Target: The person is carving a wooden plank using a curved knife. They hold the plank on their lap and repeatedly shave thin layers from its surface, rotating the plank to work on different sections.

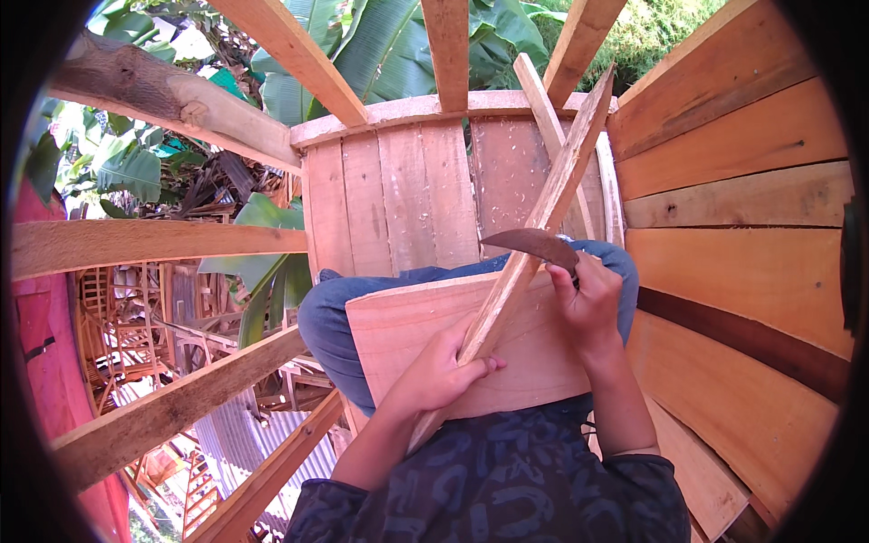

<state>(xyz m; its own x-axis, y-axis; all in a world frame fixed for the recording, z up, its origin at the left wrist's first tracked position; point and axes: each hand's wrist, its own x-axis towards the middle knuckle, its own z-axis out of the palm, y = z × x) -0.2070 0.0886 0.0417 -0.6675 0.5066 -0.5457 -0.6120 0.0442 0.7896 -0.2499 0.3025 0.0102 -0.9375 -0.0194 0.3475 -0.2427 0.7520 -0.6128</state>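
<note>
A long wooden stick slants across my lap, from near my body at lower left up to the far right. My left hand is closed around its lower part. In my right hand is a curved, dark brown knife, its handle mostly hidden by my fingers. The blade lies across the stick, its tip pointing left; I cannot tell how deep the edge sits. Beneath the stick, a wide pale board rests on my legs, which wear blue jeans.
Small shavings lie scattered on the plank floor ahead. Another thin wooden strip leans at the far edge. A plank wall stands close on my right. Spaced wooden rails border the left, with corrugated sheets and timber below. Banana leaves hang beyond.
</note>
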